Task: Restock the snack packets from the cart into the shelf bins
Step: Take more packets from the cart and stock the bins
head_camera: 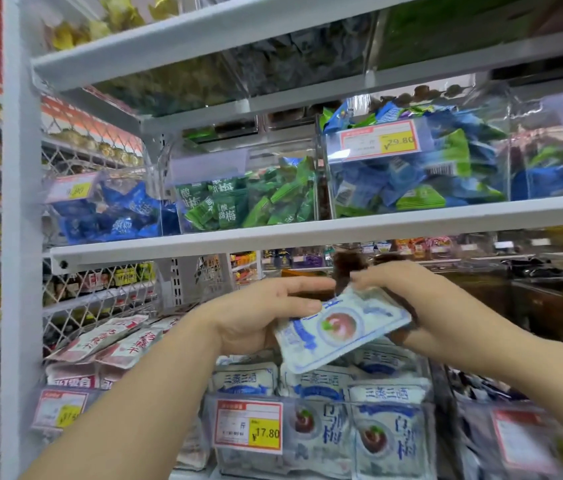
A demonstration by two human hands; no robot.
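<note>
left hand (pixel 259 317), right hand (pixel 422 303) pinching one pale snack packet (pixel 339 330), right fingertips (pixel 366 284) blurred, hard to make out

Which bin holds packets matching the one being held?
The bin tagged 17.80, directly below the held packet: same white-and-blue plum packets. The bin left of it holds pink-and-white ones.

Shelf board (pixel 342 233): white, carries clear bins.
Blue-packet bin (pixel 107 209): 9 o'clock.
Green-packet bin (pixel 242 199): 12 o'clock.
Mixed blue-green bin (pixel 411 174): 2 o'clock.
</note>
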